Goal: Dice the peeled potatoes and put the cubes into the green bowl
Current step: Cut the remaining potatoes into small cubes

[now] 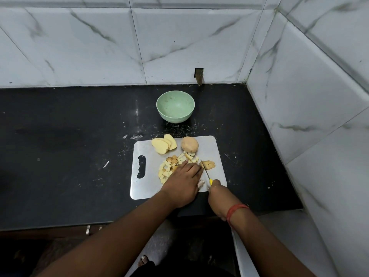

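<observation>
The person works on one cutting board [209, 142]. The left hand [183, 176] lies flat over the potato being cut; the right hand [216, 193] grips one knife [206, 170]. Fingertips are best kept back from the blade. One green bowl [175, 108] stands empty behind. One whole potato [189, 144], three slices [162, 144], many cubes [164, 170].

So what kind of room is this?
Most likely a home kitchen. A person is cutting potato on a steel cutting board with a knife, on a black counter set against marble-look wall tiles.
</observation>
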The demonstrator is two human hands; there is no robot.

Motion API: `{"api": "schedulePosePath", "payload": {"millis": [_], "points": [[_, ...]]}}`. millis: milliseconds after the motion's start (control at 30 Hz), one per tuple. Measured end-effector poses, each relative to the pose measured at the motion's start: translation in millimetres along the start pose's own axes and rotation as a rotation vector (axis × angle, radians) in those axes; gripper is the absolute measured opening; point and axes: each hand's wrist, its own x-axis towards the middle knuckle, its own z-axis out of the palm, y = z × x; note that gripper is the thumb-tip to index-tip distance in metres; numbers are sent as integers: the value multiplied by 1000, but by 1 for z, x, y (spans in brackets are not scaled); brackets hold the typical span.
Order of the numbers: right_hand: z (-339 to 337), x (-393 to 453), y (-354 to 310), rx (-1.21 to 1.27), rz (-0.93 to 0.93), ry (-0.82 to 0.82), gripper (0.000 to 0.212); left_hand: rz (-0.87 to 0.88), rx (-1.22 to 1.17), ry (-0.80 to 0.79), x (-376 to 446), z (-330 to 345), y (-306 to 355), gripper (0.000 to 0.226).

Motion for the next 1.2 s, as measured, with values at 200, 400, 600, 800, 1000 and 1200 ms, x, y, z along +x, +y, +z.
{"api": "schedulePosePath", "payload": {"millis": [200,400,600,800,1000,1200], "points": [[5,-10,8,5,12,-16,29,-27,13,-35,-1,-2,5,56],[4,-38,25,96,2,-16,15,-41,26,-73,0,-6,7,57],[-35,-51,35,376,-44,95,20,-2,61,38,13,-17,12,48],[-45,-44,42,386,-33,65,19,149,169,-155,43,-11,24,69],[-45,-37,53,404,-43,30,19,98,232,-152,23,-3,10,66],[-47,-30,45,438,-100,22,17,7,108,47,7,-20,-7,49]]}}
